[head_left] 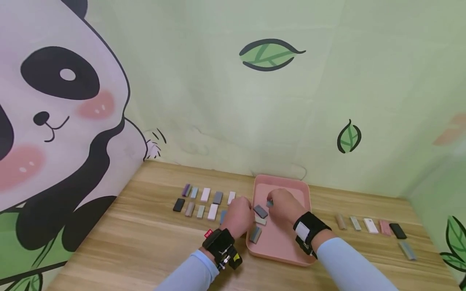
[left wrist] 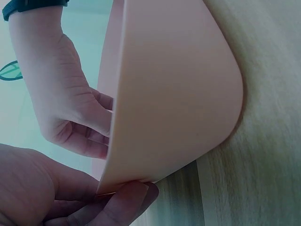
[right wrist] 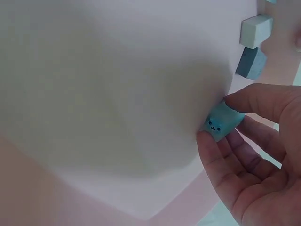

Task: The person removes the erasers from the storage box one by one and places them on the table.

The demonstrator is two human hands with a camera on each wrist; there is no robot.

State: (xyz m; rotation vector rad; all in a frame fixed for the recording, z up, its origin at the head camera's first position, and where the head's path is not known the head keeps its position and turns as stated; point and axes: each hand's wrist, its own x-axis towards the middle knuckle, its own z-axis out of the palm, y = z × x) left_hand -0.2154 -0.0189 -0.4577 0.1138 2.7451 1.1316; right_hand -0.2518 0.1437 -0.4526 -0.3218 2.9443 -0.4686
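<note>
A pink tray (head_left: 280,246) lies on the table between my arms. My left hand (head_left: 238,216) pinches its left rim between thumb and fingers; the tray wall (left wrist: 174,94) fills much of the left wrist view. Over the tray's far part, my right hand (head_left: 285,204) holds a small light-blue block (right wrist: 223,121) with a printed animal face. Thumb and fingertips grip it near the tray's side. Also in the tray, along the left side, lie a dark grey block (head_left: 260,211), a pale block (head_left: 260,220) and a grey-brown block (head_left: 255,234).
Two rows of small blocks, among them a black one (head_left: 178,205) and a white one (head_left: 205,195), lie left of the tray. A blue block (head_left: 223,216) is partly hidden by my left hand. More blocks, including a pink one (head_left: 384,227), lie at right. A printed cloth backs the table.
</note>
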